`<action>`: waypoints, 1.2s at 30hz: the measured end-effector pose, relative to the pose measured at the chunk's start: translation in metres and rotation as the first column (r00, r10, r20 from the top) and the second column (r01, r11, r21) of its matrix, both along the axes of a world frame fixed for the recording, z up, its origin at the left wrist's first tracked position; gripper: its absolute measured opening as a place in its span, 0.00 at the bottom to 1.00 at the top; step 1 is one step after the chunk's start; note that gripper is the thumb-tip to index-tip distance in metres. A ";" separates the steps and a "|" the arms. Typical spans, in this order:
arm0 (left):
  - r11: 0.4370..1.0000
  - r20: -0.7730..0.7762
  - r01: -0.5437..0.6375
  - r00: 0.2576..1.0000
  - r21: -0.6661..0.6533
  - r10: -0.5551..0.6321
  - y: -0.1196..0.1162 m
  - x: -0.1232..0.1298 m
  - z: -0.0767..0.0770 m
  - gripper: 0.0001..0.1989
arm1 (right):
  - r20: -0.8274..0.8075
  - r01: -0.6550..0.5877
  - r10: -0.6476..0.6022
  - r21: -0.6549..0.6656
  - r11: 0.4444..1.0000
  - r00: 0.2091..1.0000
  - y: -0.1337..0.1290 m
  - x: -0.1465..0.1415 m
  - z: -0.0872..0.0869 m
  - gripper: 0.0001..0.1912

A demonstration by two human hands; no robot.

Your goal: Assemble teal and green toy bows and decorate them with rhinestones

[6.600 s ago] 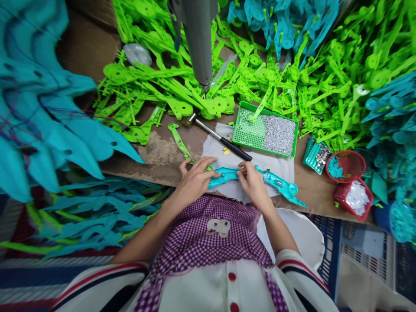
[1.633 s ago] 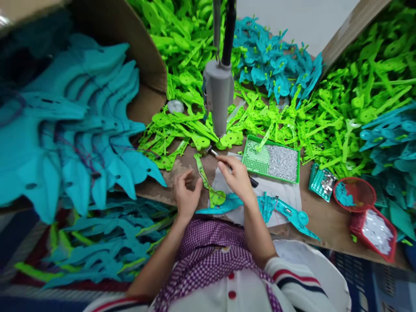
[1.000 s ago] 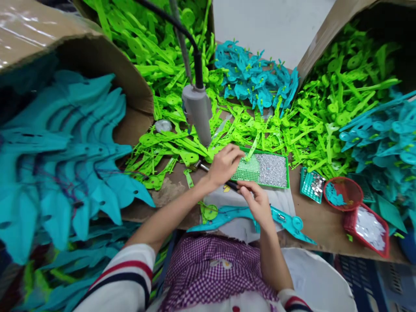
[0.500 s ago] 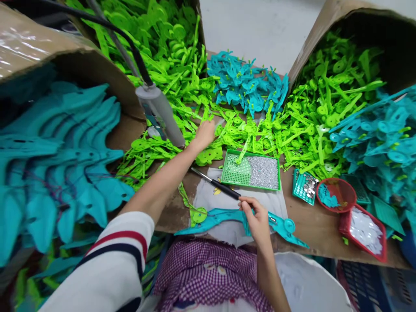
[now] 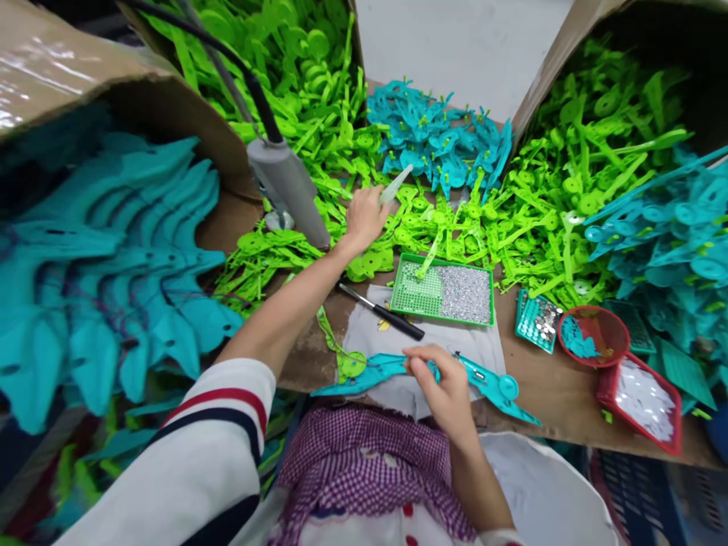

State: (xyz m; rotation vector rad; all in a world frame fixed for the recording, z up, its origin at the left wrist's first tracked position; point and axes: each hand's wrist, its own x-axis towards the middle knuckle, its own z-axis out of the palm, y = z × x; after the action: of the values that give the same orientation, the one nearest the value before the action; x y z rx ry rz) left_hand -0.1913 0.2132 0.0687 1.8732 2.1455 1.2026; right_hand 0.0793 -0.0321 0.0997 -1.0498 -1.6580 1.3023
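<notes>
My left hand (image 5: 365, 218) reaches over the green plastic pieces, closed on a pale pointed strip (image 5: 396, 186) that sticks out up and to the right. My right hand (image 5: 444, 387) is curled, thumb and fingers together, over the long teal plastic part (image 5: 375, 371); what its fingertips hold is hidden. That part lies on a light cloth (image 5: 372, 330) at the table's front edge. A round green plastic piece (image 5: 351, 365) rests against its left half. Above my right hand lies a black-handled screwdriver (image 5: 398, 324), with no hand on it.
A green tray (image 5: 491, 299) holds small silvery pieces. To the right stand a teal tray (image 5: 524, 322), a red bowl (image 5: 617, 334) and a red box (image 5: 671, 436) of white pieces. A grey hanging tool (image 5: 290, 193) and cardboard boxes (image 5: 199, 98) flank the left arm.
My left hand has lifted a little and now has the pale strip raised in it. My right hand has come away from the screwdriver's handle end and moved slightly left over the teal part.
</notes>
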 end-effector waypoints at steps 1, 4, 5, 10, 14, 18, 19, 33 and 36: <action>0.998 0.012 0.053 0.998 0.041 -0.054 -0.013 0.009 0.007 0.22 | -0.013 0.019 -0.018 0.017 1.000 1.000 0.005 -0.005 -0.002 0.10; 0.973 0.056 0.223 0.972 0.066 -0.226 -0.071 0.036 0.025 0.20 | -0.072 0.168 -0.167 0.009 0.986 0.983 0.015 -0.020 -0.013 0.11; 0.964 0.080 0.258 0.961 0.068 -0.263 -0.095 0.044 0.030 0.18 | -0.102 0.227 -0.227 -0.011 0.974 0.969 0.017 -0.023 -0.015 0.11; 0.979 0.213 0.191 0.956 0.075 -0.202 -0.218 0.061 0.029 0.17 | -0.314 0.541 -0.507 0.025 0.841 0.803 0.027 -0.041 0.006 0.12; 0.997 0.307 0.080 0.948 0.012 -0.079 -0.299 0.050 0.001 0.17 | -0.335 0.497 -0.440 0.104 0.861 0.833 0.035 -0.051 0.012 0.12; 0.979 0.658 -0.071 0.730 -0.193 0.183 -0.353 0.039 -0.036 0.29 | 0.012 0.133 -0.135 0.078 0.988 0.991 0.027 -0.048 -0.024 0.12; 0.967 0.735 -0.084 0.636 -0.240 0.237 -0.359 0.037 -0.043 0.32 | 0.084 0.040 -0.046 0.065 0.997 0.995 0.023 -0.049 -0.035 0.12; 0.923 0.892 -0.061 0.243 -0.379 0.382 -0.329 0.000 -0.065 0.36 | 0.501 -0.373 0.240 0.183 0.910 0.832 0.010 -0.059 -0.097 0.15; 0.924 0.900 -0.037 0.218 -0.380 0.378 -0.327 -0.002 -0.068 0.37 | 0.561 -0.404 0.228 0.211 0.890 0.796 0.008 -0.061 -0.098 0.15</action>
State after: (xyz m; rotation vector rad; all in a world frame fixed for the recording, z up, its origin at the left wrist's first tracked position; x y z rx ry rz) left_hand -0.1934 -0.1141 0.0005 0.3192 1.5983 1.4051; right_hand 0.0185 -0.0245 0.0021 -1.0013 -2.4647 0.9258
